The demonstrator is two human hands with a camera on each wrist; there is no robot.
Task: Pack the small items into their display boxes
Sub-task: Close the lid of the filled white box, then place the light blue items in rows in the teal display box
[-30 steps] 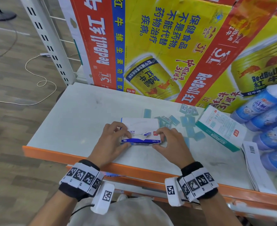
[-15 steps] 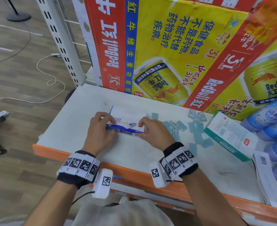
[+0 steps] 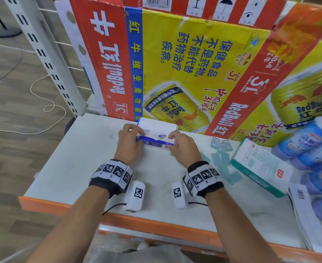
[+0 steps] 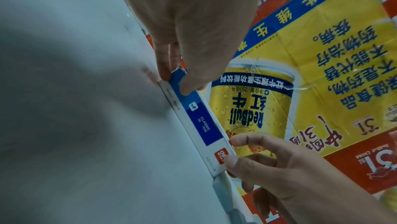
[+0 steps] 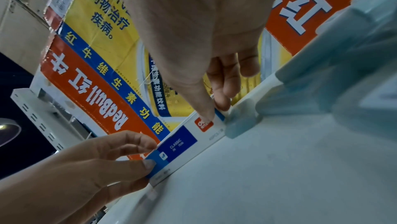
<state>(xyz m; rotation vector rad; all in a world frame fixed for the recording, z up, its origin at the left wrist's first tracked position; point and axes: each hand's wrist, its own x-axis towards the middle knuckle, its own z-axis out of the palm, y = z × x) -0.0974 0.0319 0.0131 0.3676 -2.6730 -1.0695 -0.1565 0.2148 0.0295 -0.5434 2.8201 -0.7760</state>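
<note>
Eraser display box [image 3: 155, 141] on shelf [image 3: 76, 160] — left hand [image 3: 130, 145], right hand [image 3: 183, 149], fingers pinching either end.

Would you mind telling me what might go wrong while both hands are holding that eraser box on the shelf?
1. The left hand and right hand pinch only the ends of the eraser box, so the thin card could buckle.
2. The loose blue erasers beside the right wrist could get swept off the shelf.
</note>
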